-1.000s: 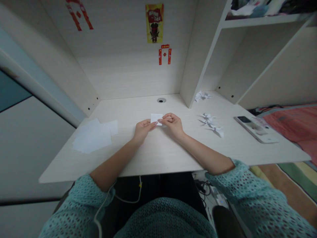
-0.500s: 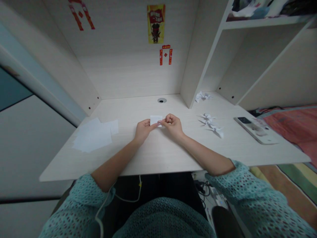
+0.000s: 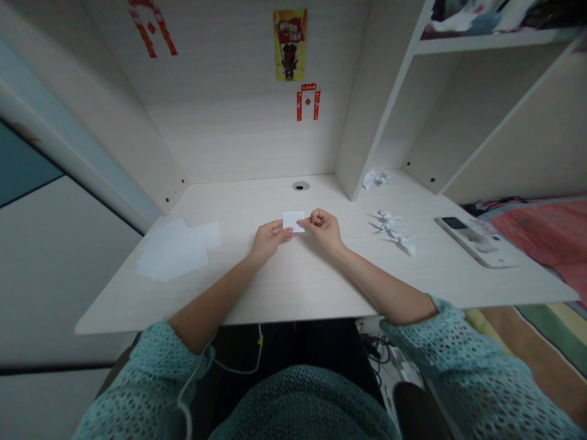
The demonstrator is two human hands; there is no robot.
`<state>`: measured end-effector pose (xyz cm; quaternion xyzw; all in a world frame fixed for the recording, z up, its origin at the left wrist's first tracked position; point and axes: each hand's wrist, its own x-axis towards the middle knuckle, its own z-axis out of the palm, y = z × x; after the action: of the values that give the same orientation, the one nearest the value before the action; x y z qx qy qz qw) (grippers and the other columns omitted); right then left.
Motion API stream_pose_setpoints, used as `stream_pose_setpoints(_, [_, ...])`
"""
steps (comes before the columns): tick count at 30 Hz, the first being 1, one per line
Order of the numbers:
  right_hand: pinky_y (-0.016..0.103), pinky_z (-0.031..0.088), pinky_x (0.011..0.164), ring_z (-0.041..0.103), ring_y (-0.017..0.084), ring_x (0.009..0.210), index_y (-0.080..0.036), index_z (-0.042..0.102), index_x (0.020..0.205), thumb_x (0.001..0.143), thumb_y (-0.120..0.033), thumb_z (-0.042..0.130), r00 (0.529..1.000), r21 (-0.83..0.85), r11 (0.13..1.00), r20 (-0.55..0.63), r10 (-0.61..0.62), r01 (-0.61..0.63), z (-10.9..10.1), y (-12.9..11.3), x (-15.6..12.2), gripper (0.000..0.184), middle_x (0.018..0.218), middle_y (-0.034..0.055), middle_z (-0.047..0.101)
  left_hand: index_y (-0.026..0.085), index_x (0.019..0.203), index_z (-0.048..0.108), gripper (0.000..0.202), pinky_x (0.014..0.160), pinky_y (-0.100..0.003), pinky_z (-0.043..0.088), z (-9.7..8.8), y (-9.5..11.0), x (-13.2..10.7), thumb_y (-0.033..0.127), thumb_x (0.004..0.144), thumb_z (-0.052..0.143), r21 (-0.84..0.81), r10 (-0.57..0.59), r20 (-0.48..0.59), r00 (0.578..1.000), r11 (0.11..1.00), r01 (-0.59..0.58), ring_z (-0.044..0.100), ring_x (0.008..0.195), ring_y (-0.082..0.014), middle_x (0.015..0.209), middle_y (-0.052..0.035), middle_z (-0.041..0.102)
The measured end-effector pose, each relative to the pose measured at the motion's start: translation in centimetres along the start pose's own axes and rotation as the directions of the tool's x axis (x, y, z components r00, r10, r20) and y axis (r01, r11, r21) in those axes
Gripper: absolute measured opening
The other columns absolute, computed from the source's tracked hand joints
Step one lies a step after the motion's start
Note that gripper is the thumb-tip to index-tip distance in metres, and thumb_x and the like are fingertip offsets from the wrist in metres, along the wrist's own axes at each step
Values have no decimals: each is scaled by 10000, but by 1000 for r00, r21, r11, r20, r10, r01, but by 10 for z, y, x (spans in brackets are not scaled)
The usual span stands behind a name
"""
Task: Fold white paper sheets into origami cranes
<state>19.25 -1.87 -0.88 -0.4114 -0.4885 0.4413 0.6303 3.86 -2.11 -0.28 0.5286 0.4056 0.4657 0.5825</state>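
Note:
Between my hands, above the middle of the desk, is a small white square of paper (image 3: 293, 220). My left hand (image 3: 269, 238) pinches its left and lower-left edge, thumb on the near face. On the right side my right hand (image 3: 323, 228) grips the same paper between thumb and curled fingers. Whether the square has folded layers is too small to tell. To the left lies a spread of white paper sheets (image 3: 177, 253). Several folded white paper cranes (image 3: 389, 225) rest to the right of my right hand.
More folded white paper pieces (image 3: 376, 178) sit beside the upright divider (image 3: 362, 153). A white phone-like device (image 3: 474, 242) lies near the desk's right end. A cable hole (image 3: 301, 186) is at the back. A white cable (image 3: 238, 370) hangs below the desk (image 3: 275, 299) front edge.
The paper square has shifted slightly to the right. My right thumb has moved up along it, and the two thumbs, close together before, are now apart.

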Motion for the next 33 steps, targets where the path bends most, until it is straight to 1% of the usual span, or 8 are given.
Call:
stream_pose_setpoints(5, [249,387,563,502,104,515,-212,498,693,556,-433,757,998,6,1000,61,24,-25,1,4,-1,367,541,-56,570,138,958,678,429,770,-303,504,-1,-4,-1,356,597,755,-1,11,-44,999,1000,-11,664,793,-185,980,-111,694])
stream_pose_setpoints(9, [265,435,626,568,124,588,-222,511,800,514,-391,790,995,46,998,100,25,-30,3,3,-4,433,647,-38,637,140,950,679,423,758,-302,504,-2,-4,-2,364,599,751,4,31,-75,997,1000,-31,654,778,-176,934,-99,703])
stream_pose_setpoints(11, [268,445,622,583,130,592,-229,492,806,481,-374,807,993,67,997,108,38,-46,5,3,-6,475,663,-40,646,142,935,683,408,757,-298,504,-1,-4,-2,374,605,745,15,44,-69,997,999,-43,649,784,-176,915,-91,706])
stream_pose_setpoints(14, [264,443,602,579,127,554,-230,467,785,463,-358,817,994,105,992,92,57,-67,5,4,-5,492,613,-55,639,143,918,687,397,760,-298,503,0,-3,-3,378,603,746,23,49,-55,997,999,-48,648,790,-180,917,-91,705])
stream_pose_setpoints(17, [247,420,580,550,107,504,-219,463,757,487,-330,812,995,121,990,74,60,-69,4,6,-4,455,551,-67,622,139,915,684,393,753,-297,504,1,-4,-2,370,604,747,20,52,-59,997,999,-50,649,791,-182,925,-97,702])
stream_pose_setpoints(21, [238,404,580,543,98,507,-207,493,764,530,-328,793,993,114,990,89,78,-88,0,7,0,399,577,-53,648,131,946,669,427,738,-296,509,-2,-6,1,362,597,753,4,47,-82,995,999,-47,651,784,-182,919,-93,701])
stream_pose_setpoints(28, [242,400,571,535,104,510,-197,551,759,550,-360,773,996,64,996,66,58,-63,-1,10,2,345,565,-45,642,139,960,662,422,800,-332,495,-7,-11,6,366,614,747,-30,-6,-38,999,1000,5,658,820,-195,955,-100,696])
stream_pose_setpoints(33, [276,442,641,602,144,612,-192,613,885,587,-361,748,998,11,999,46,50,-50,0,15,3,369,678,2,691,144,977,656,423,826,-335,480,-12,-14,7,397,646,723,-38,-30,19,999,999,31,661,822,-188,982,-106,690])
